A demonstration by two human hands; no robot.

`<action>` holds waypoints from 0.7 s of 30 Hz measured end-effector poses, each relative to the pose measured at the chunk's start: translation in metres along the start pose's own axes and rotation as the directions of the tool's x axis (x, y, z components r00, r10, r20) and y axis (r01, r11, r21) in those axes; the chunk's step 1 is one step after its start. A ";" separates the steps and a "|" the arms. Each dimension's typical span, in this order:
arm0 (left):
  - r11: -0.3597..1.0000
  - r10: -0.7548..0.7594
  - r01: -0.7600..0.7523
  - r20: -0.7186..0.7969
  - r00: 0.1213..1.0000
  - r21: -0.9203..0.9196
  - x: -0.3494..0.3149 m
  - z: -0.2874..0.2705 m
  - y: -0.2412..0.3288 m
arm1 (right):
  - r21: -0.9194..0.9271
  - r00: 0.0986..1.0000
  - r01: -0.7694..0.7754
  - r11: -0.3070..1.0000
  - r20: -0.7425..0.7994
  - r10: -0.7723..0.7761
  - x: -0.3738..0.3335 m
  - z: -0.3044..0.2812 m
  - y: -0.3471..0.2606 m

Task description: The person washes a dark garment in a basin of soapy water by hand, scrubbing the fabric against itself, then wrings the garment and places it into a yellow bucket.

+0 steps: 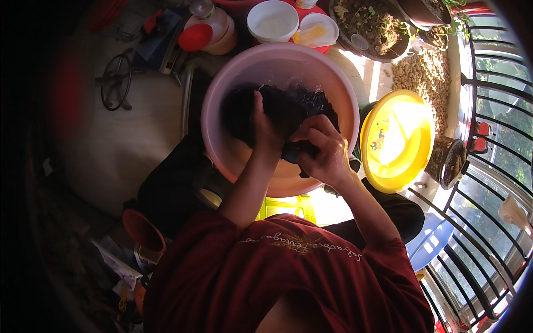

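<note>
A large pink basin [214,150] is in front of me, with a wet black cloth [283,108] bunched inside it. My left hand [266,122] lies against the cloth with its thumb raised; its other fingers are hidden behind the dark fabric. My right hand [323,150] is closed, its bent fingers pinching a fold of the same cloth near the basin's lower right side. Part of the fabric hangs below the right fingers. Water glints on the cloth's far right part.
Right of the basin, a yellow basin [369,166] leans in sunlight. Beyond stand a white bowl [272,21], a red-lidded jar [222,33] and a planter [355,33]. Peanuts [425,77] are spread by the window railing. Below the basin shows a yellow-green stool [288,207].
</note>
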State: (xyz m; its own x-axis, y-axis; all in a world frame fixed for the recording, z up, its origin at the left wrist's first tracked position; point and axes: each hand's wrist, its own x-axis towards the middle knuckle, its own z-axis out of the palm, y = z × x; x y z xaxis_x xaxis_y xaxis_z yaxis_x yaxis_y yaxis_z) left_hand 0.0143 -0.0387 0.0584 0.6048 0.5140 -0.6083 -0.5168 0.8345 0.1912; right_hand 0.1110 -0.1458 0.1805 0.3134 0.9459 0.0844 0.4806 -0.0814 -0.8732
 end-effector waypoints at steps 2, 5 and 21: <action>0.969 -0.222 0.225 0.037 0.974 -0.101 0.002 -0.001 0.003 | -0.082 0.984 0.175 0.981 0.044 -0.172 -0.016 0.011 -0.017; 0.985 -0.173 0.173 0.011 0.985 -0.002 -0.014 0.009 -0.003 | -0.178 0.976 0.214 0.960 0.082 -0.202 -0.015 0.026 -0.020; 0.984 -0.091 0.103 -0.081 0.992 0.147 -0.011 0.015 0.018 | -0.347 0.952 -0.301 0.888 -0.155 0.262 0.034 0.027 0.102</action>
State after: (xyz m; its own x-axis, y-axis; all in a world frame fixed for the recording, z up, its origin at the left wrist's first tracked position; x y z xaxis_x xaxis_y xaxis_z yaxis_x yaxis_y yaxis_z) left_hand 0.0075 -0.0266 0.0806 0.5983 0.4178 -0.6838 -0.3575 0.9029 0.2388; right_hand 0.1487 -0.1133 0.0817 0.5518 0.8307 -0.0742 0.6169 -0.4664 -0.6340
